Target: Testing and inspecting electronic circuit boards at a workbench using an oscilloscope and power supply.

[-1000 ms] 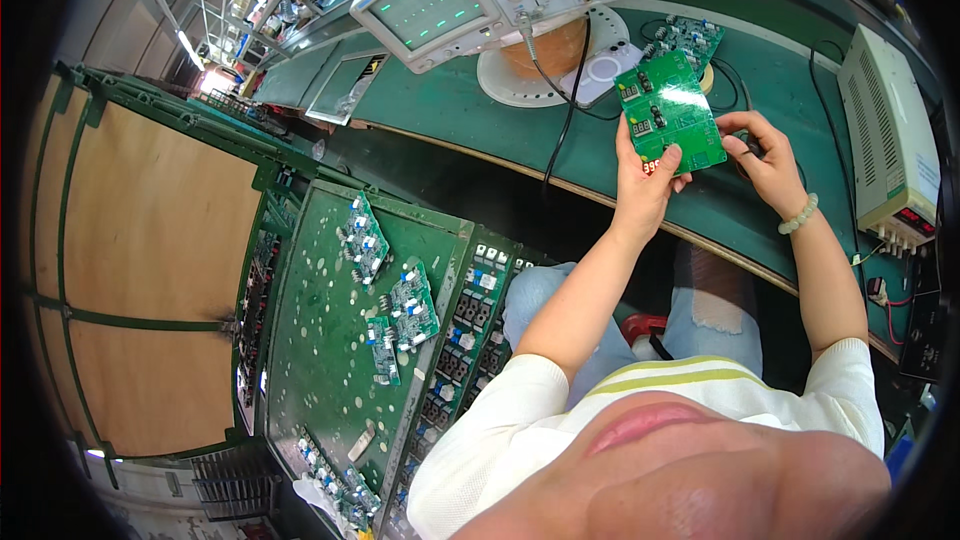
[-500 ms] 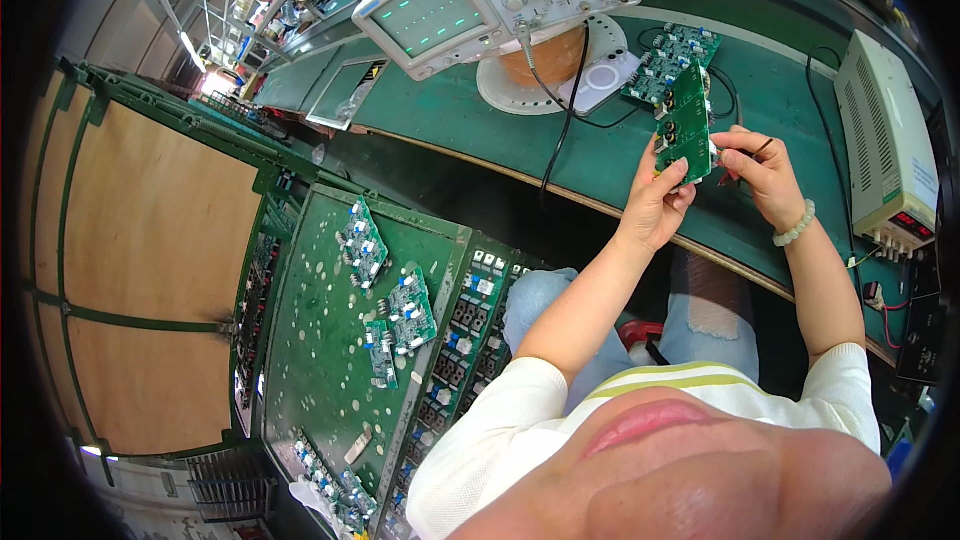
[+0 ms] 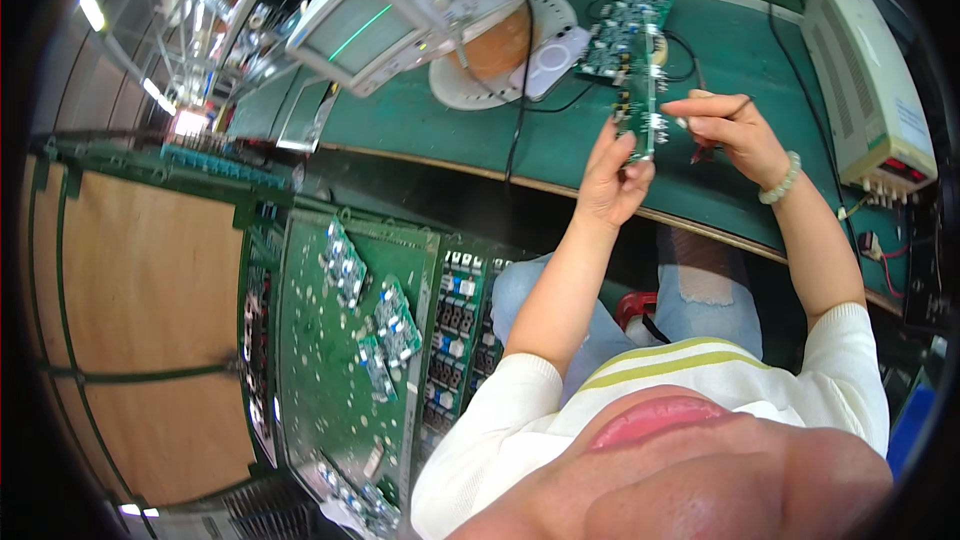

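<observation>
"Holding the green rectangular circuit board [image 3: 640, 110] near its lower end, your left hand [image 3: 612, 183] has thumb and fingers closed on it. The board stands almost edge-on to the camera, up off the dark-green bench top [image 3: 400, 125], near the bench's front edge."

"And your right hand [image 3: 738, 140]?"

"Just right of the board, with your index finger reaching toward its pin-studded side. Your fingers are drawn close together. A thin dark rod [image 3: 741, 107] shows by them, but blur hides whether you grip it; I can't tell if you touch the board either."

"So what could go wrong for you?"

"Your hold seems to be at one end only, so a knock at the upper end could twist the board out of your fingers and, that near the edge, onto the floor. If your right fingers push too hard at that side, pins could bend."

"Anything around you to watch?"

"Beyond the board lie green boards crowded with components [image 3: 610, 48]; tilting yours farther away could scrape parts against them. The black cable [image 3: 522, 80] hanging over the front edge, left of your left hand, could snag if you swing that arm outward."
</observation>
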Demonstrator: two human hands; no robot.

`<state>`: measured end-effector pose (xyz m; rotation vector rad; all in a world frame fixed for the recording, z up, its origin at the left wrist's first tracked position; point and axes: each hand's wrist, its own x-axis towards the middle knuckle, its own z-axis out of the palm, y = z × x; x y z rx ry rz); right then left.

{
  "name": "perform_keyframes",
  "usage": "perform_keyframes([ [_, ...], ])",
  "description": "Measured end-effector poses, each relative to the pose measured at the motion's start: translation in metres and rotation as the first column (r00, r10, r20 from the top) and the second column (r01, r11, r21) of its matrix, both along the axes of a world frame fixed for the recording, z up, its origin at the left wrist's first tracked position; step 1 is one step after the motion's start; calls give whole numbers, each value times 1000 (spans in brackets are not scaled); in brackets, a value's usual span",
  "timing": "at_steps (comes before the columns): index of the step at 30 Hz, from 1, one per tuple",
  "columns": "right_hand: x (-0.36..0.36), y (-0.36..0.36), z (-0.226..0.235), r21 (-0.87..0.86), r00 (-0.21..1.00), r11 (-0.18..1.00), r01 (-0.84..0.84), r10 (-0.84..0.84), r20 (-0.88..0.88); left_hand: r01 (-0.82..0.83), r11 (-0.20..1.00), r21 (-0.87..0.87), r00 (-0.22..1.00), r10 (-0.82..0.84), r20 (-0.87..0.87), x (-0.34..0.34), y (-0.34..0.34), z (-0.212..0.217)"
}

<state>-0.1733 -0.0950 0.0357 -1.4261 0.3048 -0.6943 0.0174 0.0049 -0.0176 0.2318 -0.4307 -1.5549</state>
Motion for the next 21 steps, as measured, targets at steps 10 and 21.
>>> perform_keyframes([
  [10, 7, 14, -1, -767, 894, 495, 409, -385, 228, -337, 940, -52, 842, 325, 430, -9, 5, 23],
  [21, 2, 12, 5, -922, 849, 116, 369, -445, 284, -268, 960, -83, 780, 267, 566, -14, 5, 21],
])
